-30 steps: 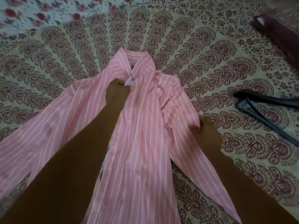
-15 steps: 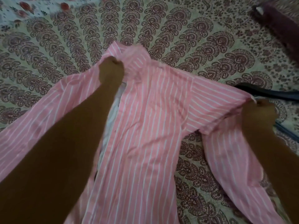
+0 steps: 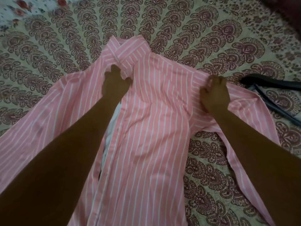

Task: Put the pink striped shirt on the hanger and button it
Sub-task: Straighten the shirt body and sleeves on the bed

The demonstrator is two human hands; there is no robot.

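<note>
The pink striped shirt [image 3: 151,128] lies front up on the bedspread, collar at the far end, sleeves spread to both sides. Its front is unbuttoned, with a white inner strip showing along the placket. My left hand [image 3: 114,84] sits just below the collar and pinches the left front edge. My right hand [image 3: 215,93] lies on the right shoulder seam, fingers curled into the fabric. The dark hanger [image 3: 268,84] lies on the bedspread at the right, beyond the right sleeve and apart from the shirt's body.
A patterned bedspread [image 3: 203,46] with maroon motifs covers the whole surface. A white floral cloth [image 3: 14,12] shows at the far left corner. A dark maroon object [image 3: 283,8] lies at the far right corner.
My right hand pulled the folded right sleeve and shoulder outward, then came back in to the shoulder seam. The shirt's right side now lies spread. My left hand stayed by the collar.
</note>
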